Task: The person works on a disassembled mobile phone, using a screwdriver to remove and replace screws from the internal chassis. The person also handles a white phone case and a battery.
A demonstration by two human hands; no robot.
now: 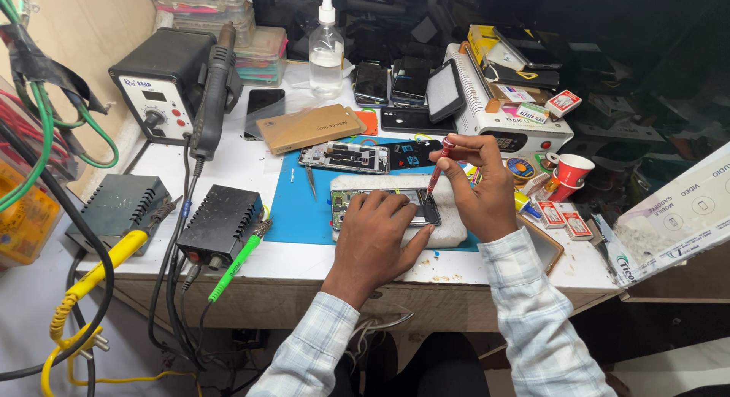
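Observation:
My left hand (375,241) lies flat on an opened phone (423,205) that rests on a white foam pad (449,231) over a blue mat (298,208). My right hand (477,190) grips a thin red-handled screwdriver (438,169), held nearly upright with its tip on the phone's upper right edge. A second opened phone frame (344,157) lies just behind on the mat, with tweezers (312,182) beside it.
A hot-air rework station (163,81) and its wand (211,93) stand at the back left. Two black power units (220,223) sit near the front left edge. A spray bottle (326,51), several phones (391,84), a red cup (570,173) and a white machine (506,115) crowd the back and right.

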